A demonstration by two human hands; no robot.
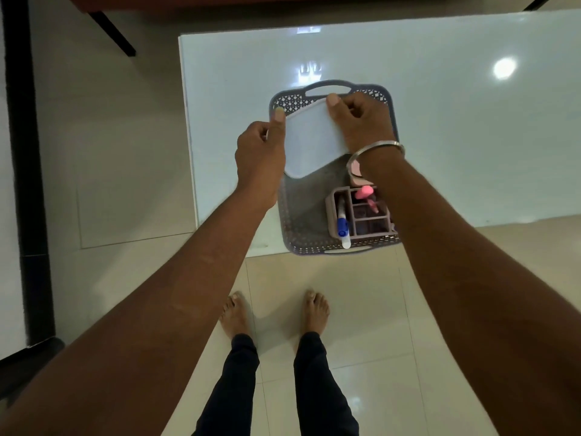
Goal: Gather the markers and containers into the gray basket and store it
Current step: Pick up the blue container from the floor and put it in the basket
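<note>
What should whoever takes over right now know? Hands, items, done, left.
Hands: left hand and right hand both grip the white container over the far half of the gray basket.
Basket: at the near edge of the table.
Done: organizer with blue marker and pink items is in the basket.
Left: set the container inside, then store the basket.

A: Floor, quick?
B: Glossy cream tiles [125, 152] are covering it all, thin grout lines showing, with soft glare sitting near the bottom.
A: Furniture?
B: A white glossy table [440, 136] is filling the upper right. A black upright bar [28, 184] is running down the left side. A dark slanted leg [111, 33] is angling down from a brown furniture piece [251, 1] at the top.
A: Light?
B: A round lamp reflection [504, 68] is glowing on the tabletop at right, and a smaller bright patch [309, 70] is shining mid-table.
</note>
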